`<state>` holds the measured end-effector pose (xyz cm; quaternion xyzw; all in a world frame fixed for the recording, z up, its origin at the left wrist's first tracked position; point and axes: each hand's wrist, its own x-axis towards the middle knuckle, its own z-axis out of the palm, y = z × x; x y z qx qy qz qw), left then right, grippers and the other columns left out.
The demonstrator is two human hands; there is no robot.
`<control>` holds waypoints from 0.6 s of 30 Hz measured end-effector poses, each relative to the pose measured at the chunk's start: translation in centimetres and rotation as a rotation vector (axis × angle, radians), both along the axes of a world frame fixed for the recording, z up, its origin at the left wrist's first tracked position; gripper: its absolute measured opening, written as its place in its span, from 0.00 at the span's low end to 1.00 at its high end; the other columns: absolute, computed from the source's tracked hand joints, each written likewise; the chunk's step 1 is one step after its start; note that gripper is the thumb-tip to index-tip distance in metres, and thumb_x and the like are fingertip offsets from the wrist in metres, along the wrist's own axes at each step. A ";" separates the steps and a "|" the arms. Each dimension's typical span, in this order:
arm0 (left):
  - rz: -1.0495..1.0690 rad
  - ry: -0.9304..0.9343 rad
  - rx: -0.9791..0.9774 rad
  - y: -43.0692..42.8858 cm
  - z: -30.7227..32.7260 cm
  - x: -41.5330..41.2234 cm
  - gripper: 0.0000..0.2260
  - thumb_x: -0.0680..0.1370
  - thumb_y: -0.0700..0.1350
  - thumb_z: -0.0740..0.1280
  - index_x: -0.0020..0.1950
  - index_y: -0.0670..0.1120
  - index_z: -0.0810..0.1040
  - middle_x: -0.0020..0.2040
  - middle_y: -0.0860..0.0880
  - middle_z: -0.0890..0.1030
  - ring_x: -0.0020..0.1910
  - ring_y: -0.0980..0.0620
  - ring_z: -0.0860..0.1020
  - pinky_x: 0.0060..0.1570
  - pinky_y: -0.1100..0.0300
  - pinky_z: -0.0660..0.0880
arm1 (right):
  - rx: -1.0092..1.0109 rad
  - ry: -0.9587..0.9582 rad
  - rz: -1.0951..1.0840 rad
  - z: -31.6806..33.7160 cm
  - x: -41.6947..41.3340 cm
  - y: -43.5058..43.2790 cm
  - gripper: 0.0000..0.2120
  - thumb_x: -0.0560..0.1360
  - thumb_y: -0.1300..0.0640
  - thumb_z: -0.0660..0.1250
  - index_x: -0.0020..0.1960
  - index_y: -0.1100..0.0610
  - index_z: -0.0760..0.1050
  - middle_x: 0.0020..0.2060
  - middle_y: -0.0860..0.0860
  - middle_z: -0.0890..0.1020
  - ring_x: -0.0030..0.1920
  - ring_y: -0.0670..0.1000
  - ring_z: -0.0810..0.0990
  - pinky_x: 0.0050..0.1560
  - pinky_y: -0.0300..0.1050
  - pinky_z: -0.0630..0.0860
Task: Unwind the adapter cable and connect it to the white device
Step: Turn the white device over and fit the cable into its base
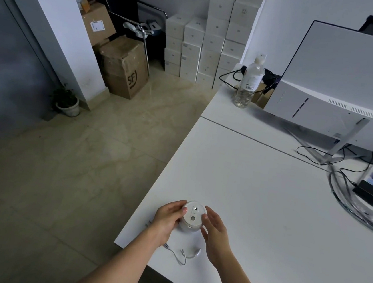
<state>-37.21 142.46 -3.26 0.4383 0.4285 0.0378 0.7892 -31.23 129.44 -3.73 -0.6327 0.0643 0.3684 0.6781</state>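
Observation:
A round white device point(192, 216) with two small dark circles on its top stands near the front left corner of the white table point(267, 197). My left hand point(167, 218) grips its left side, thumb on the top rim. My right hand point(213, 231) rests against its right side with the fingers spread. A thin white adapter cable point(181, 256) lies loosely looped on the table just in front of the device, between my wrists. Its one end disappears under my left wrist.
A clear plastic bottle point(250, 83) stands at the table's far edge next to the back of a white monitor point(350, 85). Black cables and a power strip point(372, 192) lie at the right. The table's left edge drops to a tiled floor with cardboard boxes point(124, 69).

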 end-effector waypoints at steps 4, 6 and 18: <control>0.006 0.000 -0.008 0.0 0.0 0.0 0.17 0.74 0.33 0.66 0.63 0.36 0.74 0.57 0.40 0.79 0.56 0.44 0.76 0.52 0.62 0.75 | -0.004 0.001 0.010 0.1 0.0 0.0 0.08 0.76 0.57 0.64 0.53 0.49 0.76 0.54 0.50 0.81 0.60 0.53 0.77 0.67 0.52 0.69; 0.005 0.000 -0.012 0.0 0.1 0.0 0.17 0.74 0.33 0.66 0.63 0.36 0.74 0.56 0.40 0.79 0.56 0.44 0.77 0.52 0.61 0.75 | -0.010 0.000 0.011 0.1 0.0 -0.1 0.08 0.76 0.57 0.64 0.54 0.50 0.76 0.55 0.51 0.81 0.60 0.54 0.77 0.67 0.53 0.69; -0.009 0.026 -0.006 0.2 0.6 0.0 0.20 0.74 0.33 0.67 0.66 0.35 0.73 0.60 0.39 0.78 0.58 0.44 0.76 0.57 0.55 0.73 | -0.017 0.017 0.040 1.2 0.2 -0.1 0.10 0.76 0.57 0.64 0.56 0.55 0.77 0.53 0.50 0.82 0.57 0.53 0.77 0.60 0.48 0.70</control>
